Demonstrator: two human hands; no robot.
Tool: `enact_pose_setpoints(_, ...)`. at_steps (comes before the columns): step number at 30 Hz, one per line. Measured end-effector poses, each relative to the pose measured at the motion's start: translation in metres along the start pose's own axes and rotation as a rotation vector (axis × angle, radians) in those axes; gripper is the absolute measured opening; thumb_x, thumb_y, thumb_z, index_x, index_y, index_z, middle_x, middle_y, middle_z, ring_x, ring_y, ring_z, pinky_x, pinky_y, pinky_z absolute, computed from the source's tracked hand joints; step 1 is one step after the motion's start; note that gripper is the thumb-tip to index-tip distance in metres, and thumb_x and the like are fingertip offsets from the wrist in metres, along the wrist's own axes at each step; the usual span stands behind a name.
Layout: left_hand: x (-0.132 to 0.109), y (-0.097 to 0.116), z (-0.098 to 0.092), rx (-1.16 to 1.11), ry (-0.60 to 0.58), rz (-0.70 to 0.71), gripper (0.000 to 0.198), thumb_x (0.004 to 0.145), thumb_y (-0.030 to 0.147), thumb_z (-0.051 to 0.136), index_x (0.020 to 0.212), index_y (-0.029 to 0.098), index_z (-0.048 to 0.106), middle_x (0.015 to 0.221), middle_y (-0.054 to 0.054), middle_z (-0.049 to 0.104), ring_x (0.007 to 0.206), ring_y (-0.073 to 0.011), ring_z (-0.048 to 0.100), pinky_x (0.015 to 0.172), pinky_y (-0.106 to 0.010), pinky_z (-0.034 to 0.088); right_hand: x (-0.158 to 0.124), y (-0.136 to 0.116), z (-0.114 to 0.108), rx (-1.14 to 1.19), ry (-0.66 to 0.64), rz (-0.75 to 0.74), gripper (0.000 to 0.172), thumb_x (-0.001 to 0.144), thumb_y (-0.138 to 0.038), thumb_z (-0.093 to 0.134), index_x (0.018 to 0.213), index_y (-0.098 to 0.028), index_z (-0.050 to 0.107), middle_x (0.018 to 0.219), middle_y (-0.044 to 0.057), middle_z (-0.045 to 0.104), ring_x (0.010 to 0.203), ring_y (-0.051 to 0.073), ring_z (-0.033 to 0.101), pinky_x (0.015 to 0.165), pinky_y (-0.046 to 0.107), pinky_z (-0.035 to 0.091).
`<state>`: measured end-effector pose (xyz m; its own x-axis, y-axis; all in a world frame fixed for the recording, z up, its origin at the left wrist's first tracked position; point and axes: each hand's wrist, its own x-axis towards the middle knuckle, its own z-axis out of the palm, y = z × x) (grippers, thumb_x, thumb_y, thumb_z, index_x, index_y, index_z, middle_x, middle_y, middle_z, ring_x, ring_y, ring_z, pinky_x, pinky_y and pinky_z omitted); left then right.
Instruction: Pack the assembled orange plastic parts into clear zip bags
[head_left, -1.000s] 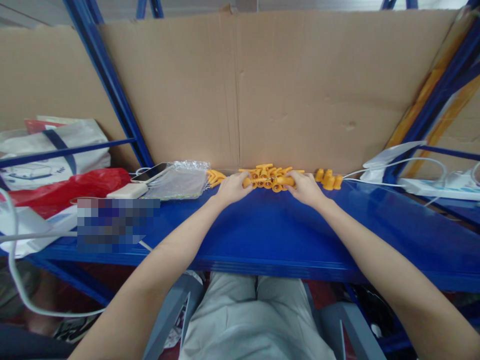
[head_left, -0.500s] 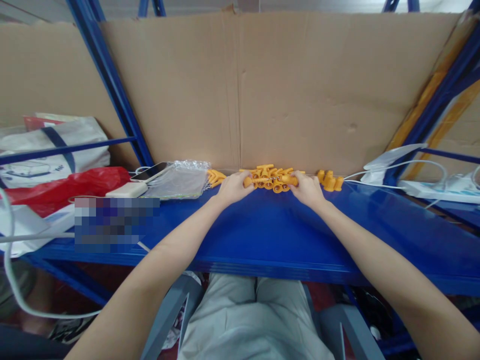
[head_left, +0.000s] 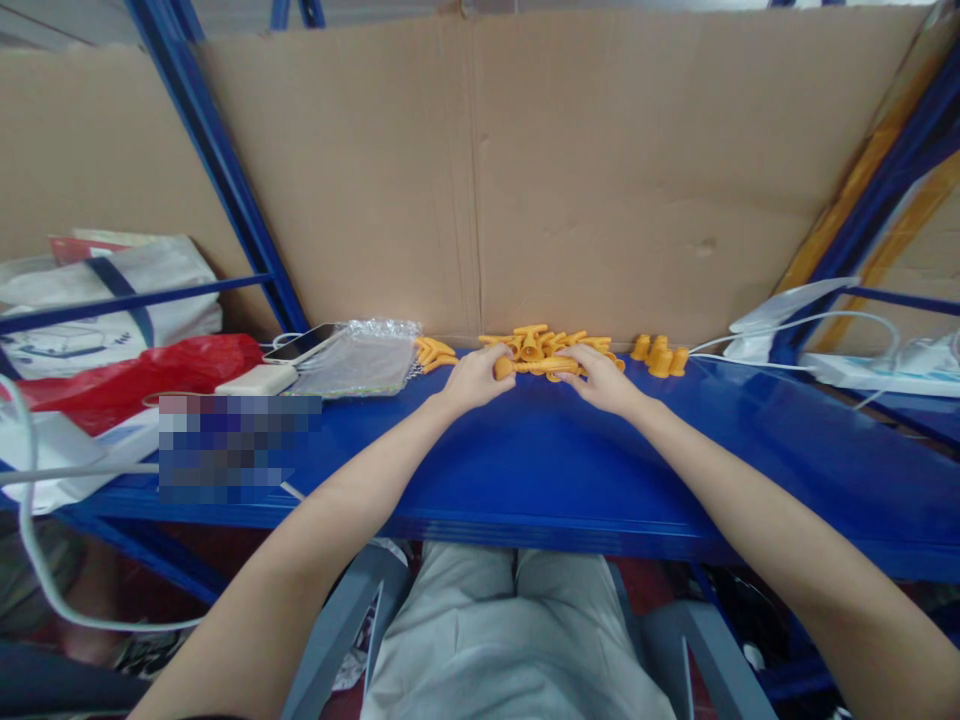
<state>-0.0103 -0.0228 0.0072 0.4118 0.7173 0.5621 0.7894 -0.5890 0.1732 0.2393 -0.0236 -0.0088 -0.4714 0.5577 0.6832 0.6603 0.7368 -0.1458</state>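
Note:
My left hand (head_left: 477, 379) is closed around a small yellow plastic cup-shaped piece (head_left: 503, 369), its rounded end showing between thumb and fingers. My right hand (head_left: 604, 384) has its thumb and fingers curled at the right end of a long yellow plastic piece (head_left: 551, 366), which reaches toward the left hand. Whether the two yellow pieces touch, I cannot tell. Just behind the hands lies a pile of yellow T-shaped pieces (head_left: 531, 340), one with its hollow end facing me. The fingertips partly hide the pile's front.
Yellow cups (head_left: 660, 358) stand right of the pile; Y-shaped yellow pieces (head_left: 433, 354) lie left, beside a clear plastic bag (head_left: 360, 362). A phone (head_left: 300, 343), white power bank (head_left: 259, 379) and red bag (head_left: 150, 370) sit farther left. Cardboard (head_left: 600, 170) backs the blue shelf (head_left: 540, 470). White cables run at both sides.
Both hands stay near the pile. The right hand has shifted slightly left, closer to the left hand. Metal bits seen between the hands earlier no longer show, and fewer hollow ends face me.

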Motion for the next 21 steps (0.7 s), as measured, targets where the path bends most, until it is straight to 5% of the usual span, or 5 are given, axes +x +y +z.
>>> enact_pose_setpoints(21,-0.001,-0.006,0.014,-0.128,-0.012,-0.03,0.024,0.085,0.041,0.068,0.097,0.021,0.062,0.072,-0.001,0.071,0.068,-0.0188,0.067,0.063,-0.027,0.047,-0.007,0.012,0.01,0.314,-0.09,0.295,0.04,0.082,-0.035,0.069,0.118,-0.018,0.06,0.104,0.01,0.07,0.088,0.023,0.069,0.085,0.047,0.058)
